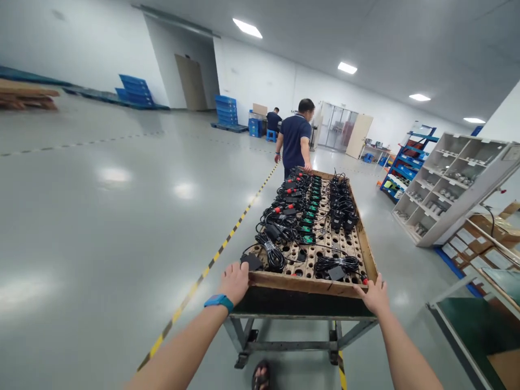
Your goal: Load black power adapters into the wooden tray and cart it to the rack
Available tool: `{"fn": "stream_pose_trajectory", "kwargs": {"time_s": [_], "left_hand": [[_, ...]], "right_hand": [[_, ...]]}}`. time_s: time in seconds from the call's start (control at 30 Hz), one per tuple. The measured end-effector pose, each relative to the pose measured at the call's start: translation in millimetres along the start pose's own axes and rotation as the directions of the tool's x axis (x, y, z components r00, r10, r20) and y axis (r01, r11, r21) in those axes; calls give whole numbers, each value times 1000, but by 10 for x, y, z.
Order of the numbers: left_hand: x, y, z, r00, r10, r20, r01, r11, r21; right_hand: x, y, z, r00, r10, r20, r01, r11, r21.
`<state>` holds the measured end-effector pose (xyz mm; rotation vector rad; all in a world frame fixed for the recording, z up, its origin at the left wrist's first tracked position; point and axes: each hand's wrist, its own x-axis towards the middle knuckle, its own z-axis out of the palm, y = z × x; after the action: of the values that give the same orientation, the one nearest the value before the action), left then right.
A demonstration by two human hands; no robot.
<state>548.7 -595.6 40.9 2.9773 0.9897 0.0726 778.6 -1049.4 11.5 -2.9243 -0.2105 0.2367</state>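
A long wooden tray (309, 286) with a perforated board lies on a wheeled metal cart (292, 345). My left hand (235, 283) grips the tray's near left corner, a blue band on its wrist. At the near right corner, my right hand (374, 295) holds the tray's edge with its fingers over the rim. Inside the tray are coiled black cables (271, 252), another coil (337, 264), a row of green circuit boards (307, 239) and black devices (343, 216) on the right.
A person (294, 138) in dark blue walks ahead, one hand on the tray's far end. Another person (273, 119) sits far back. Right: a compartment shelf (441, 181), cardboard boxes (473, 238) and a green-topped cart (479, 330). Yellow-black floor tape (215, 257) runs along the left.
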Motion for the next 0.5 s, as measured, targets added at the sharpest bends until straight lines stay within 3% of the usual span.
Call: {"fn": "stream_pose_trajectory", "kwargs": {"time_s": [0.17,0.37,0.5], "left_hand": [[101,-96,-64,995,67,-69,-63,996,61],[159,-110,-188,984,88,155,-98,993,60],[157,-130,-176,974,121,191,-140,986,92]], "right_hand": [[-82,-31,50,999,36,-18,-37,999,-19],[-157,-103,29,998,54,18,-53,998,-38],[-158,-96,36,998,36,-42,-38,998,-47]]}}
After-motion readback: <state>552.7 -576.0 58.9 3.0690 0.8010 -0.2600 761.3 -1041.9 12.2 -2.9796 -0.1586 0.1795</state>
